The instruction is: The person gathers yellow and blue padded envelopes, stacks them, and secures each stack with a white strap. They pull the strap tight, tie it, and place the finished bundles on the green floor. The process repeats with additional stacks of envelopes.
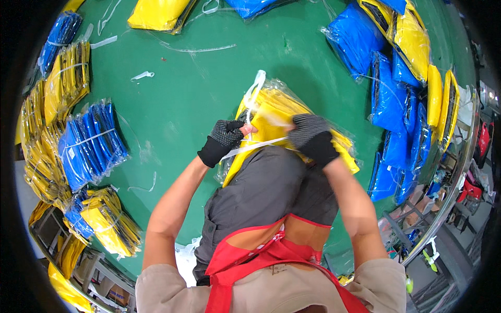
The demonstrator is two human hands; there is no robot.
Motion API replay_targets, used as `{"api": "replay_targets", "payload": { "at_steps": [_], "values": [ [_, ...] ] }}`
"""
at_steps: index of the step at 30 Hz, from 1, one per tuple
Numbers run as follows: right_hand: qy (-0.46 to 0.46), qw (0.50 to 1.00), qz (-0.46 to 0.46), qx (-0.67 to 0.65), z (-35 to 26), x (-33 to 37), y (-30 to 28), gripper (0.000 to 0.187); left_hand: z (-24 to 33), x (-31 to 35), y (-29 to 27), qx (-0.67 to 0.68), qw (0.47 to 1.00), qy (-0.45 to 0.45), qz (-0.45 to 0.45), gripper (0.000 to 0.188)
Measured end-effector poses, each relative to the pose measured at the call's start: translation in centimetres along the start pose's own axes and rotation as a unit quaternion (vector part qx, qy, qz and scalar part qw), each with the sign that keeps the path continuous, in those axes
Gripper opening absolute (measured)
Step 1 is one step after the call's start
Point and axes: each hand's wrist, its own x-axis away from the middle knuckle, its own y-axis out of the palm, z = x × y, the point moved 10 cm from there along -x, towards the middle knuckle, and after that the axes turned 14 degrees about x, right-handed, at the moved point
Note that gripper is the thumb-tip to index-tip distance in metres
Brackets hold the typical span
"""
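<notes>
Flanking the yellow bundle (pixel 284 102) lie strapped stacks (pixel 93 145) and blue packets (pixel 355 41).

Left hand (pixel 225 136) pinches a strap (pixel 256 87) over a yellow bundle (pixel 276 107), right hand (pixel 313 138) alongside. Blue packets (pixel 387 99) line the table's (pixel 182 86) right edge.

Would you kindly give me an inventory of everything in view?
Centre bundle: one, yellow, at the knees
Strap: one, white, on that bundle
Tied bundles: several, blue and yellow, left
Other packs: many, blue and yellow, right and top
Work surface: one, green, beneath the bundles
Strap scraps: several, whitish, on the surface
Unclear objects: at least two, red, far right
Apron: one, red and orange, lap
Trousers: one pair, dark, legs
Shirt: one, beige, bottom
Left hand: one, dark-gloved, at the strap
Right hand: one, dark-gloved, over the bundle
</notes>
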Motion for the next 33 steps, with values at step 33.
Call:
{"api": "replay_targets", "payload": {
  "at_steps": [33],
  "values": [
    [-0.136,0.842,-0.154,-0.498,-10.0,-1.1,3.3,0.011,1.1,1.1,-1.2,0.097,0.981,0.144,0.082,0.022]
  ]
}}
